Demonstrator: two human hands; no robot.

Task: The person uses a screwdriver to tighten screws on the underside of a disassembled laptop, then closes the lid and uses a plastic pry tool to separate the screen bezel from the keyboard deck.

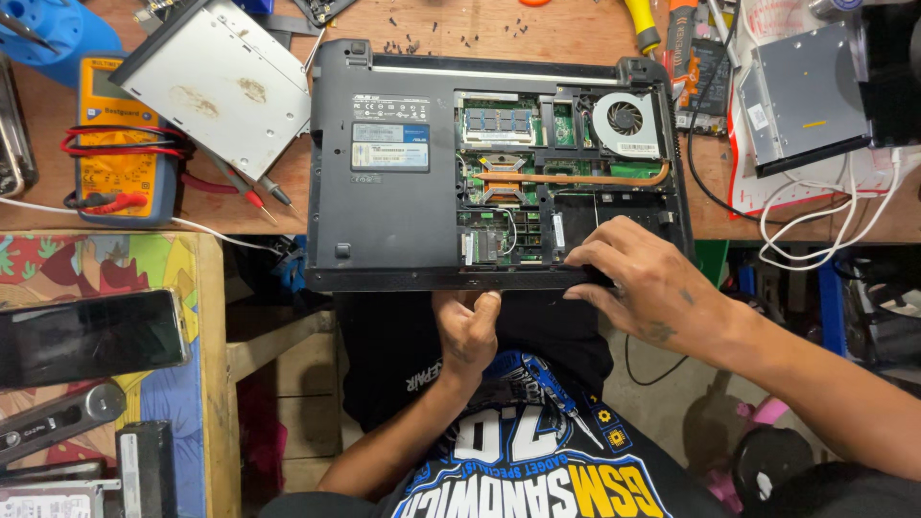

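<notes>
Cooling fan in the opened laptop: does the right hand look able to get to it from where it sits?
Probably yes. The right hand rests on the laptop's near edge, and the fan lies uncovered beyond it with nothing between.

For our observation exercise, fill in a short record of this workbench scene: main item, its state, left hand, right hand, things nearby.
main item: black laptop, underside up on the wooden bench
state: bottom cover off; fan, copper pipe and memory exposed
left hand: left hand pressing the laptop's front edge from below
right hand: right hand gripping the front right corner
nearby: yellow meter with red leads, disc drive, phone
</notes>
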